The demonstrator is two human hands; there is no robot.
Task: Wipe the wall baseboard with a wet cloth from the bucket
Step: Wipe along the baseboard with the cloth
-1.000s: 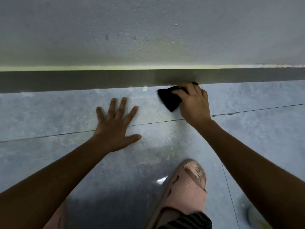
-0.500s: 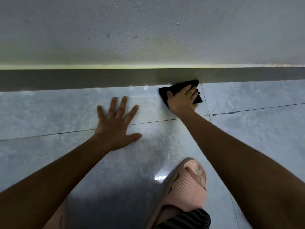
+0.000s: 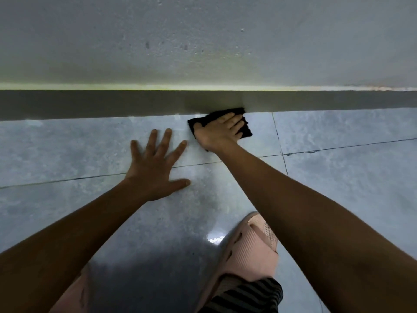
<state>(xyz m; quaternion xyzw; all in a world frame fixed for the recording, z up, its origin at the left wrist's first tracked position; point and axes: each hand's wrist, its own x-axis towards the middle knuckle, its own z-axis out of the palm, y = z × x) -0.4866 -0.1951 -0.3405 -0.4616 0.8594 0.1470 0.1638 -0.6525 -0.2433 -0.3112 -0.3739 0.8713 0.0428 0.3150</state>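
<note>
Cloth [image 3: 244, 129] judged soft, limp, light; wet, so likely clinging and sliding easily on tile. Best pressed flat under palm, not pinched at corner. Dark, near black, square-ish, spread at centre of frame, far edge touching grey baseboard [image 3: 112, 102]. Right hand [image 3: 220, 133] laid flat on it, fingers together, extended. Left hand [image 3: 155, 169] braced on floor [image 3: 338, 177], fingers splayed. Bucket not seen.

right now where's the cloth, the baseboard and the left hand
cloth [image 3: 247, 129], head view, bare right edge beside the fingers
baseboard [image 3: 112, 103], head view, dark face left of the cloth
left hand [image 3: 155, 170], head view, back of the hand
</note>
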